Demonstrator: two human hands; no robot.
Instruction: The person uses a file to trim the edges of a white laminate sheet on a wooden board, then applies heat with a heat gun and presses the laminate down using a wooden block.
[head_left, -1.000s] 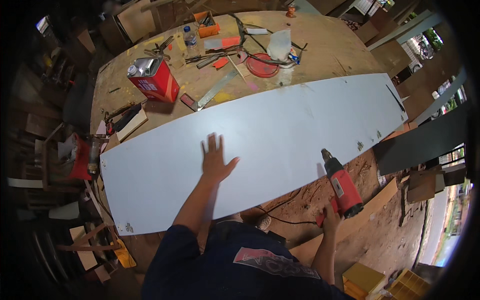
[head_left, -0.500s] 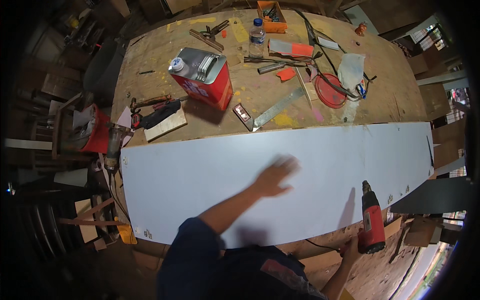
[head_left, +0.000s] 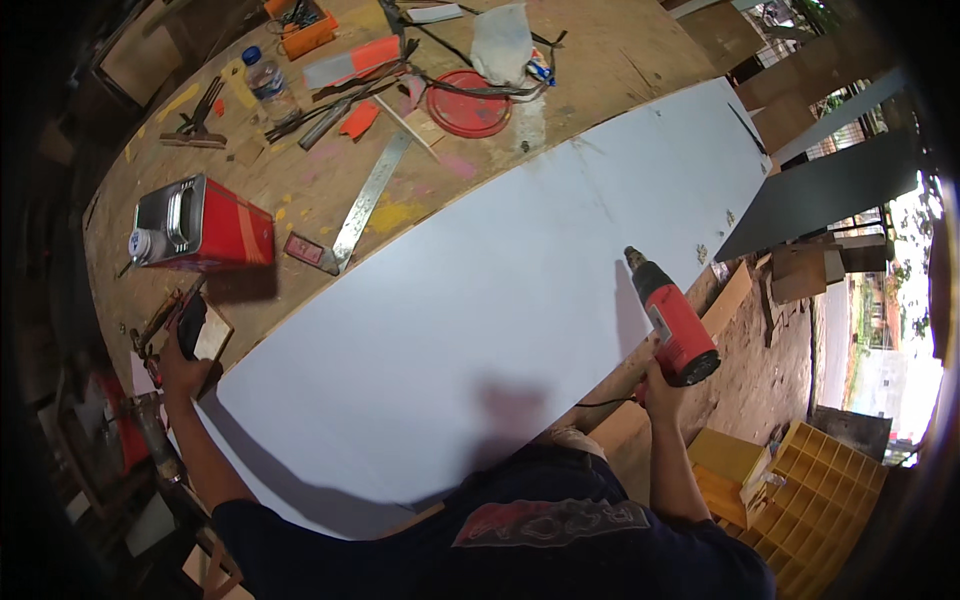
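Note:
My right hand [head_left: 662, 390] grips the handle of a red and black heat gun [head_left: 678, 325]. Its metal nozzle points away from me above the long white panel [head_left: 430, 320], casting a shadow there. Off to the left, my left hand [head_left: 183, 368] is closed around a dark, cloth-like bundle [head_left: 193, 322] beside a pale wooden block [head_left: 214, 332]; its fingers are partly hidden. A hammer-like tool [head_left: 155, 325] lies close to that hand. Beyond the panel edge sit a red metal can [head_left: 235, 225], a small red and dark block [head_left: 308, 252] and a metal ruler [head_left: 372, 200].
The wooden workbench [head_left: 300, 185] also carries a water bottle [head_left: 268, 82], an orange bin [head_left: 302, 28], a red lid [head_left: 468, 104], a clear plastic bag [head_left: 502, 45] and dark cables. A yellow compartment tray [head_left: 825, 500] stands at the lower right, near leaning boards [head_left: 815, 195].
My left hand has gone from above the middle of the panel to the dark bundle at the left and closed on it. The view has turned. My right hand still holds the heat gun.

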